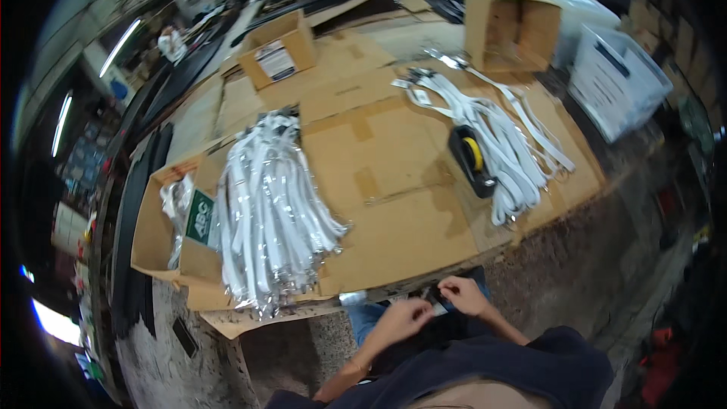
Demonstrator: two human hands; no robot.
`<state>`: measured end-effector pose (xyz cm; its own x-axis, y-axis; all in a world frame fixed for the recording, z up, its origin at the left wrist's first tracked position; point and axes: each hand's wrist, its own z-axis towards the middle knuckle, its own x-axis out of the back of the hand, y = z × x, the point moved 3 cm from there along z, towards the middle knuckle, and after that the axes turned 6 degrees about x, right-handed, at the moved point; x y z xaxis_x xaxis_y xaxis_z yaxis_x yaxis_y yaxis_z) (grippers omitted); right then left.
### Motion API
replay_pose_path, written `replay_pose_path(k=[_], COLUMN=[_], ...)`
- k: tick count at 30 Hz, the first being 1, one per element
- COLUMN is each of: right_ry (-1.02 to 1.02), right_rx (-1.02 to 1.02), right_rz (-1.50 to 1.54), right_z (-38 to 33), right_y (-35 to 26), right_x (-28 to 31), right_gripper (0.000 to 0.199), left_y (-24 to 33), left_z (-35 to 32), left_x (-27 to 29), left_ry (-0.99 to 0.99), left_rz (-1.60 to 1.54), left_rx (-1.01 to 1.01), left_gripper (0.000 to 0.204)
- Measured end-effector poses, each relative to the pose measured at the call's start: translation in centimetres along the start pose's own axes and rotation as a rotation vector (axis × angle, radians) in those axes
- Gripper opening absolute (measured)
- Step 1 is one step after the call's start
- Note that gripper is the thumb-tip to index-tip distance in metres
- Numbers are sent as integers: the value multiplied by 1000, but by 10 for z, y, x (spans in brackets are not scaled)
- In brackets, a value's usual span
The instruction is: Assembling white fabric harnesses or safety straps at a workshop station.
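My left hand [405, 320] and my right hand [463, 295] are close together over my lap, just off the table's near edge. The fingers of both are pinched around something small, dark and pale, too unclear to name. On the left of the cardboard-covered table [394, 235] lies a thick pile of white straps in clear plastic sleeves [269, 204]. To the right is a bundle of unwrapped white straps [485, 125], with metal-looking ends at the far side. A black tape dispenser [471, 160] with a yellow roll rests against that bundle.
An open carton [163, 257] with plastic-wrapped items and a green label stands at the left edge. Farther back are a small carton [279, 49], a carton on its side [522, 30] and a white plastic bin [617, 79]. A dark flat object [185, 337] lies at lower left.
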<state>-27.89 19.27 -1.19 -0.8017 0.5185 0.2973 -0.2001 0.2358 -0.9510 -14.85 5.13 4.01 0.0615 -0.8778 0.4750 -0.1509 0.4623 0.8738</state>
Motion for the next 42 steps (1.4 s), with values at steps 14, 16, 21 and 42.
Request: replay_pose_path(k=[14, 16, 21, 42], right_ry=[529, 639, 694, 321], right_rx=[231, 204, -89, 277], right_rz=[-218, -372, -783, -582], right_z=[246, 293, 380, 207], right_y=[-1, 19, 56, -111], right_x=[367, 408, 466, 523], right_gripper=[22, 27, 43, 29], left_y=[5, 7, 5, 6], left_z=[187, 184, 194, 180], left_x=[-64, -57, -53, -49], left_ry=[534, 532, 534, 779], left_rz=[815, 797, 792, 660], left_rx=[90, 153, 203, 62], left_gripper=[55, 55, 55, 36])
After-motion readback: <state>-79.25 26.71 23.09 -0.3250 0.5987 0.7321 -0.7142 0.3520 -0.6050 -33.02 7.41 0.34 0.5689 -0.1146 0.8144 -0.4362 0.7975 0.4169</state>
